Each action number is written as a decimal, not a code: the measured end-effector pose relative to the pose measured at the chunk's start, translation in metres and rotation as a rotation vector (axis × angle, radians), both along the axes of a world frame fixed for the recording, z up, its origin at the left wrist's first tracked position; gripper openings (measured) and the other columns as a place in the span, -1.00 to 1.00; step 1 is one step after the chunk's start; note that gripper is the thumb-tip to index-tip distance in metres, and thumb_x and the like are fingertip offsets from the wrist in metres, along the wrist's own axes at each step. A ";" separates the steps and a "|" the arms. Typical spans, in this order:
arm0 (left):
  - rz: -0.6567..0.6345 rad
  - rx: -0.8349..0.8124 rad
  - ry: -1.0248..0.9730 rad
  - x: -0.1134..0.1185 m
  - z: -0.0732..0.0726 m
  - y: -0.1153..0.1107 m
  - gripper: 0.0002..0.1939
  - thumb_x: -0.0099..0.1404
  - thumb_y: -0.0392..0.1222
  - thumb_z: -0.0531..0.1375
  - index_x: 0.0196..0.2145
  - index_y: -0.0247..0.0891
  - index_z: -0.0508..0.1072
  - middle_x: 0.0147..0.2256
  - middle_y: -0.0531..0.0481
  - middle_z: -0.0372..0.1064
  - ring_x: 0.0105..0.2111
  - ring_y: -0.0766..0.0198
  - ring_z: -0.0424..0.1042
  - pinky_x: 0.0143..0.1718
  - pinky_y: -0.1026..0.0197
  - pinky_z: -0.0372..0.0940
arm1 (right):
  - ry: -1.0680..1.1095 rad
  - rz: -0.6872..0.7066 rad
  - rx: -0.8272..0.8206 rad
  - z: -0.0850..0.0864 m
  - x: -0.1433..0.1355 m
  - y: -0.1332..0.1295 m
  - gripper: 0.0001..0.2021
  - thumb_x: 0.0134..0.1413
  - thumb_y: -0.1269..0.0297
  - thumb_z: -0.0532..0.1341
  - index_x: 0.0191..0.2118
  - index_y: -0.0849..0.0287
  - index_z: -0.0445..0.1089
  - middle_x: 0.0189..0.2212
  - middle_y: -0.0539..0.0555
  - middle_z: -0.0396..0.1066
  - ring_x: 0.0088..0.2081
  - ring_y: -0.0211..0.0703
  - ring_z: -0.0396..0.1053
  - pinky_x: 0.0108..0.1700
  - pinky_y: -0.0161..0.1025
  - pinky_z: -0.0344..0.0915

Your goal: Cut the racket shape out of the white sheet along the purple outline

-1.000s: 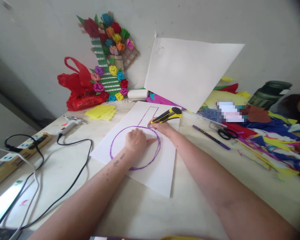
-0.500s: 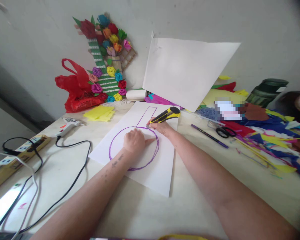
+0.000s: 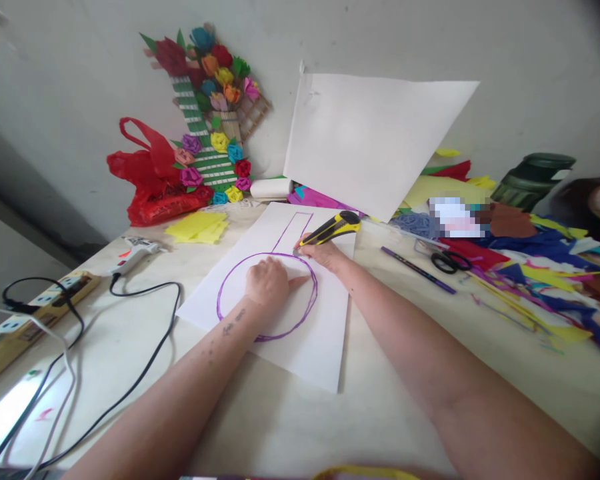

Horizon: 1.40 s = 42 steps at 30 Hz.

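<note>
A white sheet of paper or board (image 3: 310, 357) lies slantwise on the table, marked with a purple circle and a narrow rectangle joined to its upper edge. My left hand (image 3: 267, 283) presses down inside the circle, its thumb stretched out to the right; the other fingers are partly hidden beyond the knuckles. In my right hand (image 3: 321, 253) is a yellow and black utility knife (image 3: 333, 229). Its blade tip touches or hovers just over the circle's upper line, close to the rectangle's base; contact is hard to make out.
A purple pen (image 3: 418, 270) and black-handled scissors (image 3: 451, 262) lie to the right, beside heaped coloured scraps (image 3: 545, 267). A power strip (image 3: 43, 300) and cables occupy the left. Behind are yellow sheets (image 3: 197, 227), a red bag (image 3: 155, 180), paper flowers (image 3: 220, 143) and a leaning white board (image 3: 375, 140).
The view has shifted very slightly. Both hands and the utility knife keep almost the same place on the sheet.
</note>
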<state>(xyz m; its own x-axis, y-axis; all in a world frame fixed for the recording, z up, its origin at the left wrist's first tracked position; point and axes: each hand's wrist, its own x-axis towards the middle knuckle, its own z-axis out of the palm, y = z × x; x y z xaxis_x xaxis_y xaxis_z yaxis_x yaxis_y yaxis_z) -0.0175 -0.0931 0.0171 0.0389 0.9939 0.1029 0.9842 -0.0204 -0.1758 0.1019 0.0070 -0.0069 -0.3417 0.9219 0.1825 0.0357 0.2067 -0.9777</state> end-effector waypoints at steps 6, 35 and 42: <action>0.006 0.008 -0.009 0.000 -0.001 0.000 -0.21 0.21 0.28 -0.30 -0.18 -0.48 0.38 -0.25 -0.35 0.34 -0.25 0.01 0.37 -0.33 0.15 0.15 | -0.002 0.003 0.009 -0.002 0.000 0.000 -0.88 -0.41 0.43 0.11 -0.58 0.21 0.36 -0.61 -0.05 0.28 -0.49 -0.29 0.18 -0.39 -0.30 0.15; 0.001 0.024 -0.006 0.001 -0.002 0.001 -0.21 0.22 0.26 -0.29 -0.19 -0.52 0.39 -0.27 -0.36 0.33 -0.26 -0.02 0.36 -0.34 0.12 0.16 | -0.027 -0.065 0.046 0.000 0.001 -0.003 -0.87 -0.43 0.44 0.08 -0.59 0.23 0.34 -0.62 -0.04 0.29 -0.50 -0.28 0.19 -0.41 -0.30 0.15; 0.002 0.020 0.012 0.002 0.000 0.000 -0.20 0.22 0.27 -0.30 -0.20 -0.52 0.39 -0.27 -0.36 0.34 -0.27 -0.01 0.36 -0.37 0.13 0.16 | -0.034 -0.071 0.053 0.000 0.002 -0.004 -0.87 -0.43 0.45 0.07 -0.61 0.22 0.33 -0.63 -0.05 0.27 -0.50 -0.28 0.19 -0.41 -0.31 0.15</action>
<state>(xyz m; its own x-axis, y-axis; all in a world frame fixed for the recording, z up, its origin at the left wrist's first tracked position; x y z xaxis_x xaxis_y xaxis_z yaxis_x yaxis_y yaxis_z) -0.0155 -0.0932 0.0167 0.0379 0.9918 0.1220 0.9822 -0.0145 -0.1875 0.1034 0.0032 -0.0069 -0.2827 0.9333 0.2215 0.0847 0.2543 -0.9634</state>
